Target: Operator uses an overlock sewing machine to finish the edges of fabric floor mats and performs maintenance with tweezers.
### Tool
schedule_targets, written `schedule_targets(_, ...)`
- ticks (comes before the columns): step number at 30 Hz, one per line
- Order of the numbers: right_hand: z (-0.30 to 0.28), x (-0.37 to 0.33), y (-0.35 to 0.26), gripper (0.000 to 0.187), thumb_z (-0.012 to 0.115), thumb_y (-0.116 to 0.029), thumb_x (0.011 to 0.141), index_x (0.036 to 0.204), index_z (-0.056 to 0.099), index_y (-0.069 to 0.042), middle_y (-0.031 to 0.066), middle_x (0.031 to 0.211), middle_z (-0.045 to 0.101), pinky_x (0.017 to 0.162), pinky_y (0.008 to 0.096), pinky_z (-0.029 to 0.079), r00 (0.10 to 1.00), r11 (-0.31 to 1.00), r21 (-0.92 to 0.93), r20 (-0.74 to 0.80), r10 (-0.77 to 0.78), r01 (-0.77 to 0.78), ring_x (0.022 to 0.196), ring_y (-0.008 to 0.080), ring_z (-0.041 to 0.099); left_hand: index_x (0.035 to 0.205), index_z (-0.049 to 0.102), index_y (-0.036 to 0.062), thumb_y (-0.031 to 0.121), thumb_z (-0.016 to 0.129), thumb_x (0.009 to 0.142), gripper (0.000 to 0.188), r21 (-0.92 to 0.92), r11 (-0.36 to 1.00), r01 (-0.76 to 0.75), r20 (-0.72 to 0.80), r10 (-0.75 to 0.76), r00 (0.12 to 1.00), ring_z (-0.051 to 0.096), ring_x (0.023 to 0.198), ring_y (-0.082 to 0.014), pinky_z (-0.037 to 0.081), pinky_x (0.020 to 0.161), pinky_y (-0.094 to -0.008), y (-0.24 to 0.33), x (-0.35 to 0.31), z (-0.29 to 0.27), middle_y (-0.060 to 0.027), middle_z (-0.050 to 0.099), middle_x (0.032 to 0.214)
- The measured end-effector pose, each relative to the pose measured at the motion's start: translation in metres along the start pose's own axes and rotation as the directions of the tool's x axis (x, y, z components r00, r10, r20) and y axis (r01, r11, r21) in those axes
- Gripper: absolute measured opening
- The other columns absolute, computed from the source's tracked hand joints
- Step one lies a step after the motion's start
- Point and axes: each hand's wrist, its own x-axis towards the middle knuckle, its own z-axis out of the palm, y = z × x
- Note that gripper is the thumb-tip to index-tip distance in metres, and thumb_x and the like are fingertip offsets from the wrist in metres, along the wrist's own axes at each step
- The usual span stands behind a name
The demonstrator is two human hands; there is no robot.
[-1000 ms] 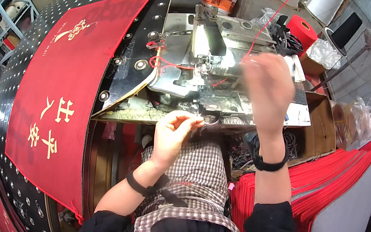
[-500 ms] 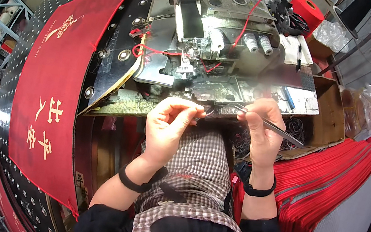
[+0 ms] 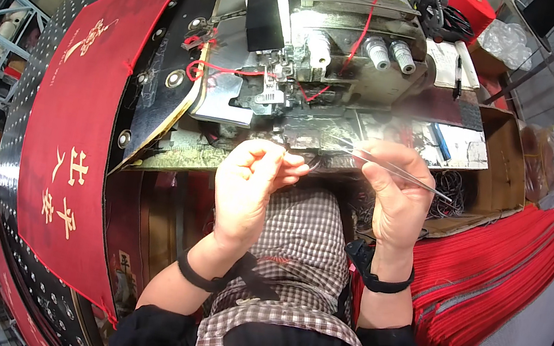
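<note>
Just in front of the sewing machine (image 3: 356, 41), my left hand (image 3: 246, 186) is closed, thumb and index finger pressed together. Whatever sits in that pinch is too small or hidden to make out. My right hand (image 3: 400, 196) grips metal tweezers (image 3: 410, 177), their thin tips pointing left over the machine bed. Red thread (image 3: 368, 24) runs down the machine's front, and another red strand (image 3: 235, 70) leads left from the presser foot (image 3: 271, 92). A gap separates my two hands.
A red printed mat (image 3: 84, 106) lies on the black studded table (image 3: 16, 124) at left. Stacked red mats (image 3: 493, 272) stand at right, near a cardboard box (image 3: 502, 147). Behind are a red thread cone (image 3: 472, 5) and a notepad with a pen (image 3: 458, 78). A blue pen (image 3: 440, 142) lies on the machine bed.
My right hand has shifted slightly right, and the tweezers now lie flatter, tips farther left. The left hand's fingers have moved slightly. The view has tilted a little, raising the machine in the picture.
</note>
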Motion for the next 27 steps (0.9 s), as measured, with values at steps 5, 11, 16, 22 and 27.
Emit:
schedule_targets(5, 0.008, 0.003, 0.001, 0.018, 0.065, 0.004, 0.082, 0.1, 0.062, 0.005, 0.0122, 0.098, 0.064, 0.081, 0.0266, 0.053, 0.997, 0.995, 0.086, -0.06, 0.045, -0.04, 0.087, 0.0175, 0.065, 0.104, 0.053, 0.0026, 0.014, 0.051, 0.096, 0.014, -0.017, 0.999, 0.047, -0.024, -0.047, 0.999, 0.067, 0.088, -0.0198, 0.054, 0.076, -0.0258, -0.001, 0.005, -0.001, -0.0127, 0.065, 0.096)
schedule_targets(11, 0.011, -0.001, 0.005, 0.019, 0.066, 0.005, 0.08, 0.099, 0.064, 0.006, 0.0114, 0.095, 0.065, 0.078, 0.0256, 0.054, 0.999, 0.999, 0.042, -0.031, 0.021, -0.02, 0.083, 0.017, 0.066, 0.105, 0.051, -0.0014, 0.016, 0.05, 0.096, 0.02, -0.007, 0.997, 0.078, -0.066, -0.078, 0.995, 0.067, 0.089, -0.0249, 0.055, 0.077, -0.0308, -0.008, 0.009, -0.001, -0.0169, 0.064, 0.096)
schedule_targets(16, 0.017, -0.003, 0.008, 0.02, 0.067, 0.006, 0.079, 0.099, 0.064, 0.005, 0.0099, 0.091, 0.067, 0.074, 0.0227, 0.053, 0.998, 0.993, -0.103, 0.01, 0.057, -0.056, 0.081, 0.0134, 0.065, 0.105, 0.051, -0.0016, 0.016, 0.05, 0.096, 0.02, -0.067, 0.992, 0.104, -0.062, -0.108, 0.992, 0.067, 0.09, -0.0248, 0.055, 0.078, -0.0302, -0.013, 0.012, -0.001, -0.017, 0.063, 0.098)
schedule_targets(22, 0.019, -0.002, 0.013, 0.02, 0.066, 0.008, 0.079, 0.099, 0.065, 0.004, 0.01, 0.092, 0.067, 0.072, 0.0228, 0.053, 0.998, 0.984, -0.177, 0.064, 0.029, -0.017, 0.08, 0.0126, 0.064, 0.105, 0.051, -0.0017, 0.016, 0.05, 0.096, 0.02, -0.059, 0.992, 0.113, -0.075, -0.117, 0.99, 0.066, 0.09, -0.0239, 0.056, 0.078, -0.0301, -0.015, 0.011, -0.002, -0.0166, 0.063, 0.098)
schedule_targets(27, 0.02, -0.002, 0.016, 0.019, 0.065, 0.008, 0.079, 0.098, 0.065, 0.005, 0.0108, 0.091, 0.067, 0.072, 0.0236, 0.053, 0.997, 0.985, -0.166, 0.067, 0.049, -0.037, 0.081, 0.0139, 0.065, 0.105, 0.051, -0.0018, 0.016, 0.049, 0.096, 0.02, -0.053, 0.991, 0.122, -0.07, -0.126, 0.99, 0.066, 0.089, -0.0234, 0.056, 0.078, -0.0297, -0.015, 0.011, -0.002, -0.0163, 0.063, 0.097)
